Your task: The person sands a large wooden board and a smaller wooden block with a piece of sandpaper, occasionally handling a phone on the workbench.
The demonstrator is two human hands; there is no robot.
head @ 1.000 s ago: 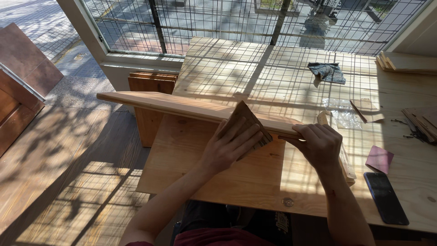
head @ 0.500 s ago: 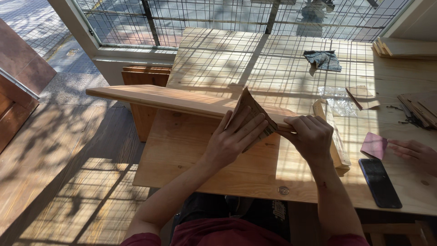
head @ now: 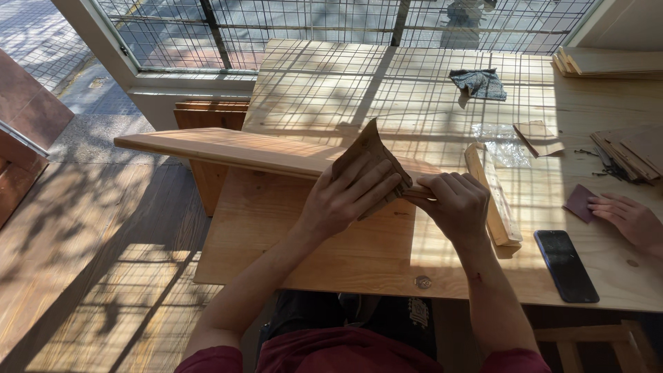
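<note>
A long pale wooden board (head: 228,150) lies across the left part of the wooden table (head: 359,255), its left end jutting out past the edge. My left hand (head: 345,197) presses a folded sheet of brown sandpaper (head: 368,150) over the board's near edge. My right hand (head: 452,205) grips the board's right end and holds it against the table.
A short wooden strip (head: 492,197) lies right of my right hand. A black phone (head: 565,265) sits near the front edge. Another person's hand (head: 628,219) rests on a dark red pad (head: 580,202) at the right. A grey cloth (head: 478,81), clear plastic (head: 498,141) and wood pieces (head: 632,148) lie farther back.
My left hand has slid the sandpaper a little along the board's edge. Another person's hand came in from the right and now lies on the dark red pad.
</note>
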